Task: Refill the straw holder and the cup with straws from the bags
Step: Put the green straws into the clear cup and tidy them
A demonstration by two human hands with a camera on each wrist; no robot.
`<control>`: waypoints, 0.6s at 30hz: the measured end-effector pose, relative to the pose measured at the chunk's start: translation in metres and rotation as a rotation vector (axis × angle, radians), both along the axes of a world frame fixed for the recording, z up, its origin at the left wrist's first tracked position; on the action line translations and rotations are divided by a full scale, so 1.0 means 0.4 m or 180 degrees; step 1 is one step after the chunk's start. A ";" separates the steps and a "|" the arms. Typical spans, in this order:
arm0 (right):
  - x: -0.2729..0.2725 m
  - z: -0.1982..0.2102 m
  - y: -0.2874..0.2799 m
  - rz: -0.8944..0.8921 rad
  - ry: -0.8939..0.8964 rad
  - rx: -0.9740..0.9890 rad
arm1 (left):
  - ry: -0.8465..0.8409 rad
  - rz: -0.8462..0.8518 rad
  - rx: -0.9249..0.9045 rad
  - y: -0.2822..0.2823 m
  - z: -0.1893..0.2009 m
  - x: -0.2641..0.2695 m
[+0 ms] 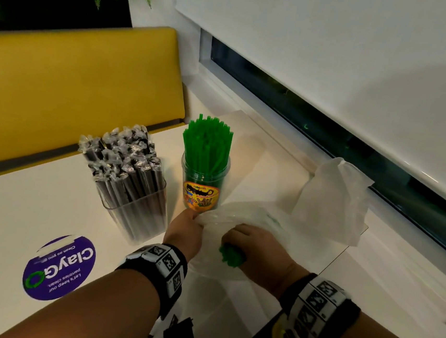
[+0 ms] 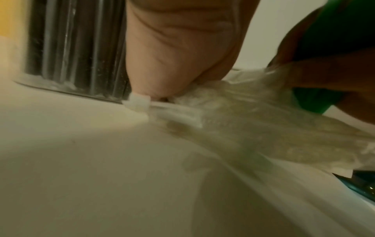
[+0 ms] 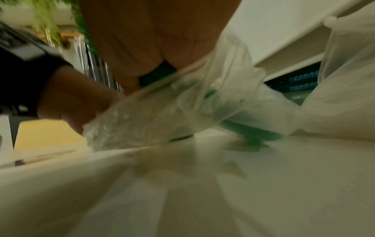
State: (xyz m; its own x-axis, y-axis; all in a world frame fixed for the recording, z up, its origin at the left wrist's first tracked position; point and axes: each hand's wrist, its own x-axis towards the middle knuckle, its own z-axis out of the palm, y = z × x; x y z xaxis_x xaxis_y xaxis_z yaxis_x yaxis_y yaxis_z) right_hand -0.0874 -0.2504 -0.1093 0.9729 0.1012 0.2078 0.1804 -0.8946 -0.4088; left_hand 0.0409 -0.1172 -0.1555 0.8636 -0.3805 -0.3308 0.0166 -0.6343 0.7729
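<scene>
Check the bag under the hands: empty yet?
Not empty. The right hand grips a green straw bundle sticking out of the bag.

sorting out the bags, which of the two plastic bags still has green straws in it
The near bag, held by both hands: the right hand grips a green straw bundle at its mouth. The far bag, by the window, looks crumpled and empty.

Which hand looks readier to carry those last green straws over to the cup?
The right hand, probably. It already grips the bunch of green straws through the clear bag. The left hand only pinches the bag's end, so it seems better suited to pulling the bag away. The cup stands just beyond both.
</scene>
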 end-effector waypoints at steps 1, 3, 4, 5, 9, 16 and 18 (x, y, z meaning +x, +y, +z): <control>-0.009 0.013 -0.002 -0.0054 -0.0038 0.0171 | -0.0074 0.0030 0.0012 0.002 -0.002 0.004; -0.024 0.049 -0.007 -0.0468 -0.0215 0.0765 | -0.0201 0.0038 0.0126 0.009 -0.003 0.009; -0.024 0.078 -0.009 -0.0861 -0.0302 0.1290 | -0.0234 0.0034 0.0209 0.014 -0.004 0.011; -0.021 0.110 -0.014 -0.1293 -0.0311 0.1920 | -0.0238 0.0035 0.0280 0.017 -0.006 0.010; 0.003 0.280 -0.058 -0.1836 -0.1027 0.3519 | -0.0138 0.0234 0.0262 0.013 -0.004 -0.006; 0.124 0.497 -0.115 -0.1713 -0.2303 0.3905 | -0.1164 0.0170 -0.1228 -0.030 0.110 -0.081; 0.189 0.498 -0.109 -0.1928 -0.2284 0.3604 | -0.1194 0.0423 -0.1416 -0.059 0.164 -0.070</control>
